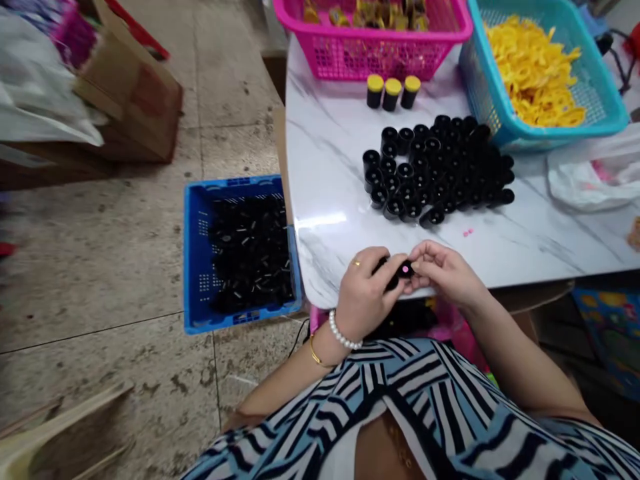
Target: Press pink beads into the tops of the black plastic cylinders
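Observation:
Near the table's front edge, my left hand (367,287) is closed around a small black plastic cylinder (395,275). A pink dot (405,269) shows on the cylinder's end, which faces my right hand (443,270). The thumb and fingers of that hand are pinched together against the same end; whether something small is between them is hidden. Two tiny pink pieces (467,233) lie on the table just beyond my right hand. Farther back stands a dense group of similar black cylinders (425,170), mostly upright, with a few on their sides.
Three black cylinders with yellow tops (391,95) stand before a pink basket (373,50). A turquoise basket (550,138) holds yellow parts (537,73), with a plastic bag (595,173) beside it. Left of the table (325,247), a blue crate (193,260) of black parts sits low.

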`<state>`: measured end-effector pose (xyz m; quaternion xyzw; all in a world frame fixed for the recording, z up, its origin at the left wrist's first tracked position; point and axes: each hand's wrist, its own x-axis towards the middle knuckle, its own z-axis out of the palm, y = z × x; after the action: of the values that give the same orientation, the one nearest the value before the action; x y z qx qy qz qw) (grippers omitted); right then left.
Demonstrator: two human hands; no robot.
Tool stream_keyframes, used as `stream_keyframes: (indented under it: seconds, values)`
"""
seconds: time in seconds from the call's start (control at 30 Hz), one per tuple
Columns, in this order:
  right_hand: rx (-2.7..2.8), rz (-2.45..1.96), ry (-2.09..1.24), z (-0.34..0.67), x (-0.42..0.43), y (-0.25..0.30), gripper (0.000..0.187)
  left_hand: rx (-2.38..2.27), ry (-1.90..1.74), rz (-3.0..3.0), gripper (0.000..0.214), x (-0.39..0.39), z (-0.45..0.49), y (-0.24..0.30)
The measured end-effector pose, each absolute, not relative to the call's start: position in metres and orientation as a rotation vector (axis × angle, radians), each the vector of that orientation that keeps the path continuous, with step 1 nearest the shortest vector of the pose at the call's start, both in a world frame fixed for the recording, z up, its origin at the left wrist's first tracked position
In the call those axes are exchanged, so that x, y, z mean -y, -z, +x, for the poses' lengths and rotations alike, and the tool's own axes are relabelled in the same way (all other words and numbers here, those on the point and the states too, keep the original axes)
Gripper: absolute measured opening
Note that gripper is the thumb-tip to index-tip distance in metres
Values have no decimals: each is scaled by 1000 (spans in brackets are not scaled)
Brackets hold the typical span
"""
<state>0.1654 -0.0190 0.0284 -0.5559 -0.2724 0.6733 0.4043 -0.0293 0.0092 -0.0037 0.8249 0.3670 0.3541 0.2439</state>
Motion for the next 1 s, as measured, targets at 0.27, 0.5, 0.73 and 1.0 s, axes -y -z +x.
stream_keyframes:
  seconds: [0.27,0.5,0.73,1.0]
  values:
    - [748,-1433,-1690,160,16,-35,33,-996,-1000,2247,34,-6,-29,1]
    - [770,-1441,-1772,160,12,-33,39,-994,-998,2215,35,-6,-30,-1]
    - [904,-1655,-1683,150,9,-47,40,-1018,-975,2175,32,-5,-29,1]
    - [990,-1534,-1764,170,0,-44,30,-1013,-1024,2233,27,-10,-27,2]
